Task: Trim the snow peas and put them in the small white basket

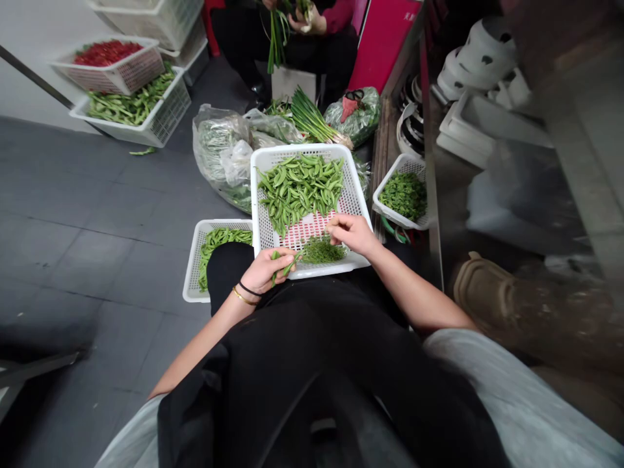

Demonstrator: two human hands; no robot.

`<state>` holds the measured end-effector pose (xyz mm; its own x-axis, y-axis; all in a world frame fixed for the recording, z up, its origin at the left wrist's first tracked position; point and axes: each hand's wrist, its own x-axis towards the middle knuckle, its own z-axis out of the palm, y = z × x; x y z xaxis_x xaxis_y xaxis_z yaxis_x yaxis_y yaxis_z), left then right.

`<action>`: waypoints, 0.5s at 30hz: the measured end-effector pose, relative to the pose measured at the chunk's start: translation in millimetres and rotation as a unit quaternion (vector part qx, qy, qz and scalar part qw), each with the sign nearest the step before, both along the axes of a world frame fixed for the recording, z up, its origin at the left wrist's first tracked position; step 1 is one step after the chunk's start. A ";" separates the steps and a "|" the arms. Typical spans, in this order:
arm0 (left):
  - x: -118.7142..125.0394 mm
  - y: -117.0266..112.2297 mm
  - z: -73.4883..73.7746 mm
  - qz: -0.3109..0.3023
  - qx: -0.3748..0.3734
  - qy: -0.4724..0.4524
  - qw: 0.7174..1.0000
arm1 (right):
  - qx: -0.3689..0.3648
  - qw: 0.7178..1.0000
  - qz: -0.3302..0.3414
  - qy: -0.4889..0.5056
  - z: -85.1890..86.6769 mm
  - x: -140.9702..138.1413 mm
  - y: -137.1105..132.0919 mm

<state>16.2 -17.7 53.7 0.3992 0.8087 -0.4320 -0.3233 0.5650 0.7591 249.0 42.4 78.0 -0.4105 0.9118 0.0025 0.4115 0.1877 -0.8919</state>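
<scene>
A white perforated basket (361,195) rests on my lap. In its far part lies a heap of green pea pods (302,185), and at the near edge a small pile of thin green trimmings (322,250). My left hand (267,268), over the basket's near left corner, is closed on a few pea pods (288,265). Just above the trimmings, my right hand (351,233) has its thumb and fingers pinched together. Whatever is between those fingertips is too small to make out.
Left of my knee stands a basket of pods (227,242). Bagged greens (221,146) and scallions (314,117) lie beyond my basket. A basket of leafy greens (403,195) sits right. Stacked baskets (146,123) stand far left. Opposite, a person's hands (309,19) hold green stalks.
</scene>
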 end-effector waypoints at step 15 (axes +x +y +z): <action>0.7 -1.9 28.7 0.017 0.243 0.218 0.945 | 0.074 0.975 0.210 0.008 -2.3 -38.3 -19.3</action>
<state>16.9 -19.6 82.3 0.2402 0.9629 -0.1232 0.0680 0.1100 0.9916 210.6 23.0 75.7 -0.7463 0.6526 0.1306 0.2568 0.4633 -0.8482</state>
